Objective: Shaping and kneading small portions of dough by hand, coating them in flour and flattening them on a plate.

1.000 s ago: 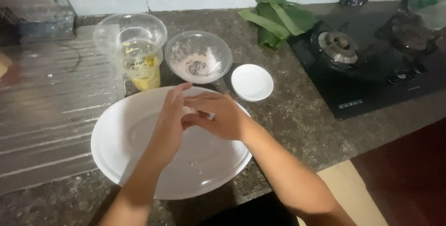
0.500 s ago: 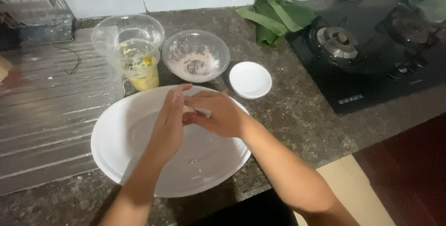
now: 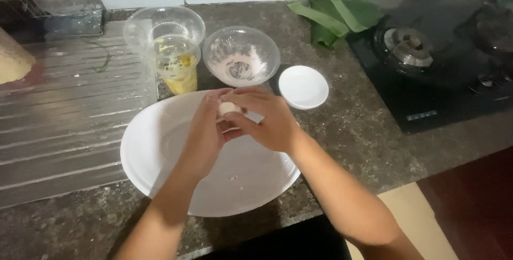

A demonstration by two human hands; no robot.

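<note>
Both hands meet over a large white plate (image 3: 160,153) on the dark stone counter. My left hand (image 3: 206,134) and my right hand (image 3: 267,118) together pinch a small pale lump of dough (image 3: 228,109) between their fingertips, above the plate's far half. A few crumbs lie on the plate. Just behind the hands stands a clear glass bowl (image 3: 241,57) smeared with pinkish-white residue, and to its right a small white saucer (image 3: 303,86).
A clear cup with yellow contents (image 3: 177,67) stands in front of an empty clear bowl (image 3: 163,22). A ribbed metal drainboard (image 3: 64,115) lies left. Folded green leaves (image 3: 334,14) and a black gas stove (image 3: 438,62) sit right. The counter edge runs close below the plate.
The fingers have closed together from a looser spread, and the small pale lump now shows between the fingertips. The view has shifted slightly.
</note>
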